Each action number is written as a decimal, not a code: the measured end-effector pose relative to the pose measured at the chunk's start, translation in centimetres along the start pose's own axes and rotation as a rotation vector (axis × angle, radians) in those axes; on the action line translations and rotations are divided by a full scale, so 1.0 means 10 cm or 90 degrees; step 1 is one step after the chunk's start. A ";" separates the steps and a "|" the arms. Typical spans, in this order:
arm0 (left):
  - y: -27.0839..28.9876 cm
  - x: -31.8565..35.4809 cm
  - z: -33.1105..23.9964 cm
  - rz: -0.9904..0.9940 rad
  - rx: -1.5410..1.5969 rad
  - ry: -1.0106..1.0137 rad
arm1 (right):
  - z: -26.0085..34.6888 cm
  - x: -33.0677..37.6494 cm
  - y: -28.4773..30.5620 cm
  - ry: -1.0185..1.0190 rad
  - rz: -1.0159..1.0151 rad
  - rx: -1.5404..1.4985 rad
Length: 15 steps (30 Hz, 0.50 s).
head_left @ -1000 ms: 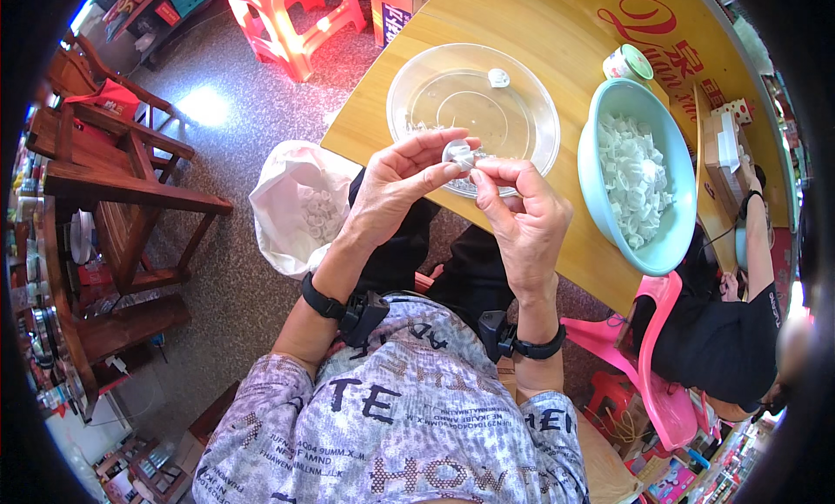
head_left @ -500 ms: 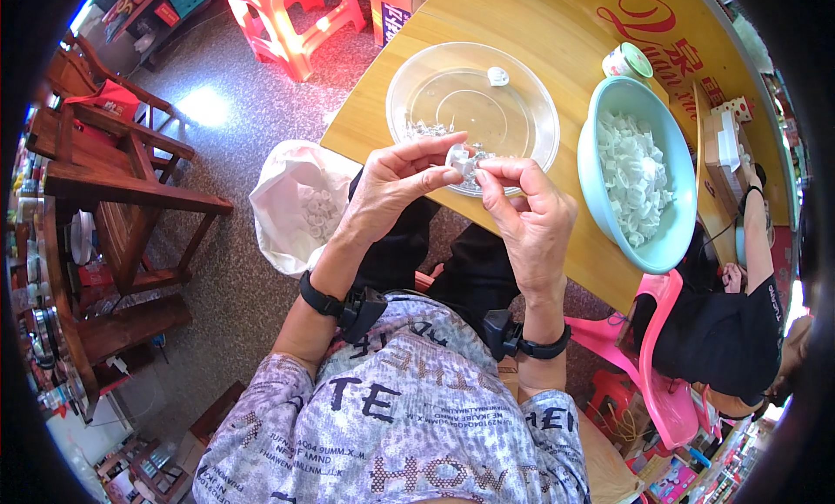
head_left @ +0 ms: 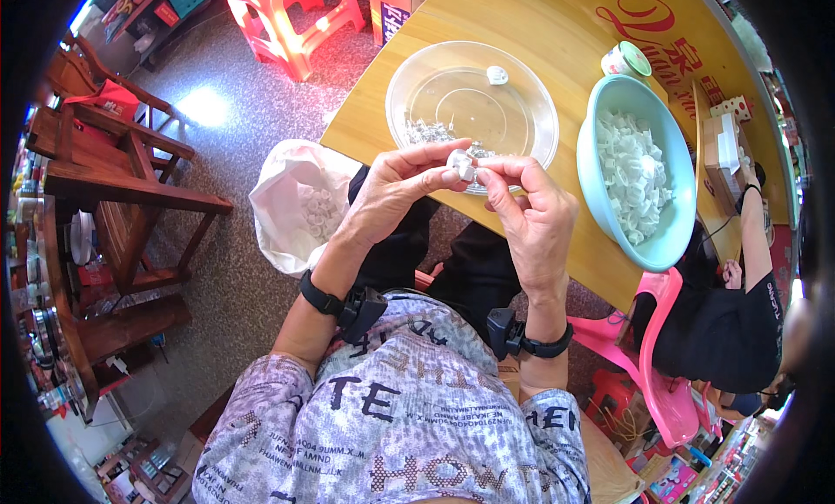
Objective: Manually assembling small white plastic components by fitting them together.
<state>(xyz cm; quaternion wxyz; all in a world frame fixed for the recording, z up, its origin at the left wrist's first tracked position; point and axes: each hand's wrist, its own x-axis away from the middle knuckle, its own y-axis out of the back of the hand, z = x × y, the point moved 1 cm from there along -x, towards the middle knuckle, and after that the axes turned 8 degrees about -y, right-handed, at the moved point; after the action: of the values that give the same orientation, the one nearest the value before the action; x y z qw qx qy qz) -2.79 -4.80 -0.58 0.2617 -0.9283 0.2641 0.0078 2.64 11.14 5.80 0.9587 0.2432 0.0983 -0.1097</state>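
Observation:
Between both hands, over the near edge of a clear round plastic tray [head_left: 541,95], is a small white plastic piece [head_left: 461,163]. My left hand [head_left: 396,186] pinches it from the left with thumb and fingers. My right hand [head_left: 537,213] has its thumb and forefinger closed at the piece's right side; whether they also hold a tiny part there is too small to tell. Small silvery-white bits [head_left: 430,133] lie along the tray's near side, partly behind my fingers. One more white piece [head_left: 497,75] rests at its far side.
Right of the tray, a light-blue basin [head_left: 594,200] holds many white plastic pieces. A small lidded tub [head_left: 626,60] stands behind it. At left, an open white sack [head_left: 274,186] contains more pieces. A pink chair [head_left: 648,365] and another person [head_left: 718,330] are at the right.
The white piece has turned a little between my fingertips. My hands have barely shifted. At the right, the other person has moved slightly.

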 end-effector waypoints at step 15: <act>-0.02 -0.01 0.00 -0.008 -0.026 -0.018 | -0.09 0.04 -0.04 -0.103 -0.002 -0.142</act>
<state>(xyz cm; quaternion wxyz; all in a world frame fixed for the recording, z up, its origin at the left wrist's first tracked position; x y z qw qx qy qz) -2.82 -4.60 -0.43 0.2467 -0.9348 0.2544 0.0248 2.78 11.18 4.77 0.9845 0.1250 0.0324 -0.1189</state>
